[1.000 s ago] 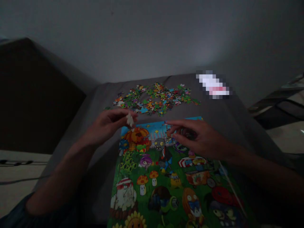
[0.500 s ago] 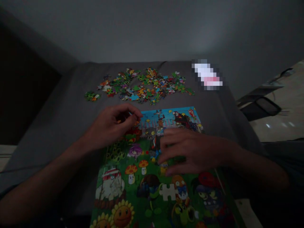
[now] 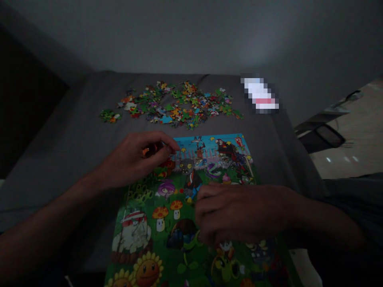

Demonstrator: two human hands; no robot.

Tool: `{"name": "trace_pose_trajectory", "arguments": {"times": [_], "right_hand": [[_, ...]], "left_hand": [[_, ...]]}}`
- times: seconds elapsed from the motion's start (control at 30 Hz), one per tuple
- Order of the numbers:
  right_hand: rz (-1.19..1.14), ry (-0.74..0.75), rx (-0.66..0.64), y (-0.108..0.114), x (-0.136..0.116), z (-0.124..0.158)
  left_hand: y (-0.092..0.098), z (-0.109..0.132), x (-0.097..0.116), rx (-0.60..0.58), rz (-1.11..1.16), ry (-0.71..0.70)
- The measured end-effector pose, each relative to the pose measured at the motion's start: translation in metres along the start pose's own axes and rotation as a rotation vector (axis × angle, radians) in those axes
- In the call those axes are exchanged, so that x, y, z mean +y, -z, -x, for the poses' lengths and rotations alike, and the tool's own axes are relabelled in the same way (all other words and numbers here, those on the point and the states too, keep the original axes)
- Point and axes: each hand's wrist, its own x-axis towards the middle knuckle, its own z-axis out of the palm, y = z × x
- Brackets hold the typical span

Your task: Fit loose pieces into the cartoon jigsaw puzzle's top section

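Observation:
A cartoon jigsaw puzzle (image 3: 179,191) lies largely assembled in front of me, with sunflowers, mushrooms and zombies on its green and blue picture. My left hand (image 3: 142,157) rests over its upper left corner, fingers curled and thumb close to the index finger. Whatever may be between those fingertips is hidden. Over the middle right of the picture is my right hand (image 3: 236,211), its fingers bent together and pointing down. Its fingertips are out of sight, so I cannot make out what they hold. It covers part of the picture near the green pea plant.
Loose jigsaw pieces (image 3: 179,105) are spread in a heap beyond the puzzle, with a small cluster (image 3: 110,115) off to the left. A pixelated bright object (image 3: 260,93) lies at the back right. Grey cloth (image 3: 74,119) covers the surface. The light is dim.
My right hand has come down and nearer, now covering the spot where a pale gap showed in the puzzle. Its fingers have drawn together. My left hand stays at the corner.

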Motion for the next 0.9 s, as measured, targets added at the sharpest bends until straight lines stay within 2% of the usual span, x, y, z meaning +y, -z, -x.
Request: {"name": "trace_pose_trajectory", "arguments": {"times": [0.07, 0.17, 0.27, 0.53, 0.77, 0.9], "right_hand": [[-0.052, 0.035, 0.164, 0.003, 0.006, 0.001], [0.075, 0.032, 0.490, 0.003, 0.014, 0.004], [0.174, 0.053, 0.653, 0.001, 0.018, 0.007], [0.226, 0.052, 0.757, -0.003, 0.019, 0.007], [0.226, 0.056, 0.686, 0.000, 0.027, 0.000], [0.162, -0.042, 0.683, -0.001, 0.025, -0.003]], "left_hand": [[0.002, 0.000, -0.002, -0.007, -0.013, -0.006], [0.005, 0.000, -0.003, 0.001, -0.028, -0.024], [0.006, 0.001, -0.005, 0.007, -0.028, -0.032], [0.007, 0.003, -0.008, -0.016, 0.015, -0.099], [-0.008, 0.015, 0.016, -0.248, 0.292, -0.072], [-0.014, 0.015, 0.018, -0.260, 0.327, -0.056]]}}
